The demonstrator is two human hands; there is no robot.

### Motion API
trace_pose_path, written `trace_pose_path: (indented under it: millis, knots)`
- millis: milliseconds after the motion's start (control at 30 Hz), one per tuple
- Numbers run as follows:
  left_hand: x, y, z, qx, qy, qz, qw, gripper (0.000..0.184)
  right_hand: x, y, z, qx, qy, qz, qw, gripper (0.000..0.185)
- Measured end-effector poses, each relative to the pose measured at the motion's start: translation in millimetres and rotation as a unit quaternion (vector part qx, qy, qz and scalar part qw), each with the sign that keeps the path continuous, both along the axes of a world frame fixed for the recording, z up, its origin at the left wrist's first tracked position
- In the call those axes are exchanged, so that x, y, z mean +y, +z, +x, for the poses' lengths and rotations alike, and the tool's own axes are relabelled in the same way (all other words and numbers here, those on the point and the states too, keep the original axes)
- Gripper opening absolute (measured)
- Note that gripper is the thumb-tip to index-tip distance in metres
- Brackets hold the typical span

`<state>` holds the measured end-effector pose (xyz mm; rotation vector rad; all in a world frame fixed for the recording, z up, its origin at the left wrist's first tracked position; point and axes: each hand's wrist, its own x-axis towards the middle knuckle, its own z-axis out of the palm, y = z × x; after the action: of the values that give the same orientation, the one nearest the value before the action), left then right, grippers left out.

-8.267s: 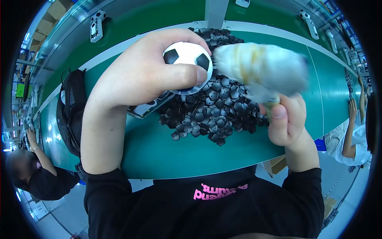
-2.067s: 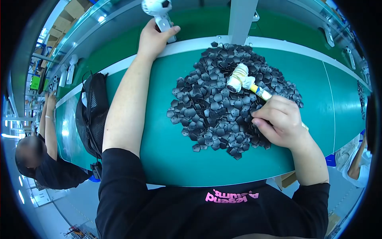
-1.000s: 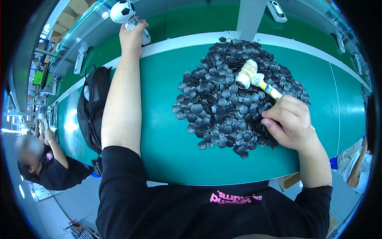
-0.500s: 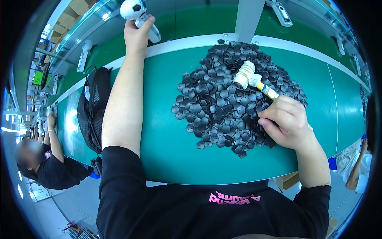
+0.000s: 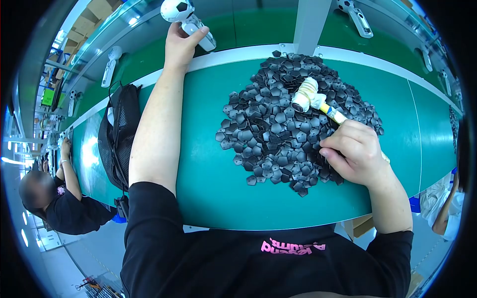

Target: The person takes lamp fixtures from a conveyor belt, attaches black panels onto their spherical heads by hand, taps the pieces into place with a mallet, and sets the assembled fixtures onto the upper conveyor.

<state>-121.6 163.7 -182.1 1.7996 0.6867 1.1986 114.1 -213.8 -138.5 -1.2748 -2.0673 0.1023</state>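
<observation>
At the top left my left hand (image 5: 182,47) is closed around a white handheld device (image 5: 202,36) with a ball head patterned like a football. My left arm reaches over the table to the green strip behind it. On the right, my right hand (image 5: 355,151) is closed around the handle of a mallet (image 5: 307,94), its head wrapped in pale tape and resting on the heap. The handle's end shows past my palm. My thumb and forefinger are together at the edge of a large pile of black pentagon pieces (image 5: 278,129); whether they pinch one is hidden.
The green table (image 5: 223,203) has a raised pale rail (image 5: 238,54) at its back. More white devices (image 5: 358,21) lie on the green conveyor (image 5: 258,25) beyond. A black mesh bag (image 5: 119,134) stands left of my arm. A co-worker (image 5: 69,208) sits at far left.
My left hand has shifted right with the white device. The other devices behind the rail have also slid rightward. My right hand and the mallet have hardly moved.
</observation>
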Motion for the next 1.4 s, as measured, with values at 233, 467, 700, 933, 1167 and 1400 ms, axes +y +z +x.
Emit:
trace_pose_path:
  millis: [233,467,700,933,1167,1400]
  knots:
    - [-4,-2,4,0.015,0.006,-0.028,0.999,0.089,1,0,0,-0.001,0.0,-0.002,1.0,0.018]
    - [-5,2,0,-0.011,-0.033,-0.028,0.999,0.089,-1,1,-1,-0.003,-0.007,-0.012,1.0,0.017]
    - [-1,-3,1,0.014,-0.039,0.001,0.999,0.084,0,2,-1,-0.002,-0.004,-0.009,1.0,0.016]
    - [0,-5,2,0.05,0.002,0.02,0.999,0.064,-1,1,-1,0.003,-0.004,-0.001,1.0,0.016]
    - [-5,-5,3,0.101,0.024,0.024,0.994,0.046,0,2,1,-0.002,-0.003,0.01,1.0,0.016]
    - [-21,10,3,0.259,0.125,0.161,0.944,0.035,-8,25,11,0.106,-0.051,0.071,0.991,0.019]
